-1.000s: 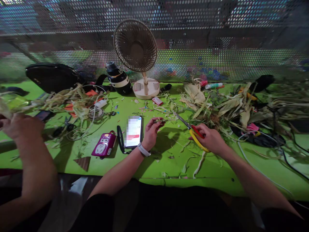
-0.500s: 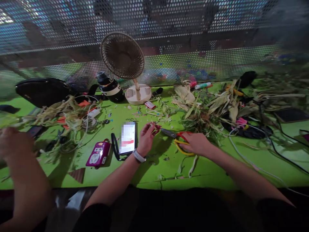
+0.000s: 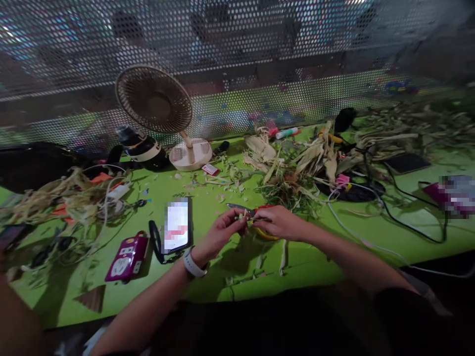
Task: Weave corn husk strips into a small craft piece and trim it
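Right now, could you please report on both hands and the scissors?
Left hand pinching a small husk scrap. Right hand gripping scissors, blades at scrap. Husk pile close behind.

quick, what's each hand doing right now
Left hand: closed, pinching a small husk piece at the scissor blades.
Right hand: closed on the scissors.

Scissors (image 3: 249,217): metal blades, glossy plastic handles. Husks (image 3: 297,163): dry, fibrous. Table (image 3: 326,247): smooth matt green.
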### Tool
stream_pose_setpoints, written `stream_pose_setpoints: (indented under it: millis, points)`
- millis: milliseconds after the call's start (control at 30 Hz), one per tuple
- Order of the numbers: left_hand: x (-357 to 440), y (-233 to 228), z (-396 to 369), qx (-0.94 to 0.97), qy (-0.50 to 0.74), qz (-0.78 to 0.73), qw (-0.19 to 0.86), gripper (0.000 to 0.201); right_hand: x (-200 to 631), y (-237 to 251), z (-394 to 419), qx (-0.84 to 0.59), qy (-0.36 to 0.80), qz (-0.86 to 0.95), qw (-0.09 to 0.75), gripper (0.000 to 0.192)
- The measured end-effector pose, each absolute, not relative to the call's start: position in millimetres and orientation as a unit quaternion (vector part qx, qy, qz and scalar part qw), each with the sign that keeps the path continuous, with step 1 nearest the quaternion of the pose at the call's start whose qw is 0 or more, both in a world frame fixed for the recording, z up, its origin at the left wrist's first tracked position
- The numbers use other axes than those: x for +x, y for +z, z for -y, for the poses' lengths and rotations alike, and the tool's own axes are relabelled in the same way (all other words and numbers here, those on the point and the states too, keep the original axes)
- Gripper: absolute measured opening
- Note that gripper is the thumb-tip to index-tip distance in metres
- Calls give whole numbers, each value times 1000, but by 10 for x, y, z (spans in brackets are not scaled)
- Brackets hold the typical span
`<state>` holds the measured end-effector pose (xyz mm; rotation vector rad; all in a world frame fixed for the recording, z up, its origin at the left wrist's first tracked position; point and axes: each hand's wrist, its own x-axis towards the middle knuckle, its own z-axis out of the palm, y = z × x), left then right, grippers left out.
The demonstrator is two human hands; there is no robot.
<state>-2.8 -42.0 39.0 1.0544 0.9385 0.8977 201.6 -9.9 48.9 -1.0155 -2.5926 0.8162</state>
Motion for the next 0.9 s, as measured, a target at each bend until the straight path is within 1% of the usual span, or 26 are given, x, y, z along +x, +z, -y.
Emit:
stream_pose_setpoints:
  millis: [100, 233, 267, 333, 400, 467, 567, 633, 733, 833, 900]
  points:
    - [-118, 502, 321, 456, 390, -434, 672, 24, 2086, 576, 59, -341, 321, 874, 125, 31]
    - [-285, 606, 100, 447, 408, -455, 653, 24, 2203, 700, 9, -352, 341, 860, 144, 37]
    - [-332, 616, 22, 447, 421, -458, 643, 22, 2233, 724, -3, -345, 346, 862, 135, 38]
    - [-424, 623, -165, 465, 423, -464, 624, 17, 2287, 758, -25, -324, 345, 877, 84, 38]
    - [-508, 625, -379, 492, 408, -482, 599, 18, 2327, 772, -42, -328, 306, 894, 12, 39]
    - [-572, 643, -597, 516, 391, -505, 571, 20, 2346, 771, -53, -368, 237, 899, -31, 36]
    - [-614, 716, -882, 543, 375, -549, 513, 27, 2343, 761, -59, -392, 184, 900, -41, 31]
    - [-606, 782, -1042, 562, 338, -574, 491, 31, 2330, 757, -60, -381, 181, 905, -46, 32]
    - [-559, 862, -1284, 562, 315, -599, 475, 30, 2308, 753, -56, -379, 177, 906, -58, 33]
    - [-513, 876, -1579, 568, 333, -603, 450, 25, 2288, 743, -50, -374, 174, 909, -64, 33]
    - [-498, 845, -1780, 567, 358, -610, 423, 28, 2276, 732, -45, -368, 172, 911, -62, 31]
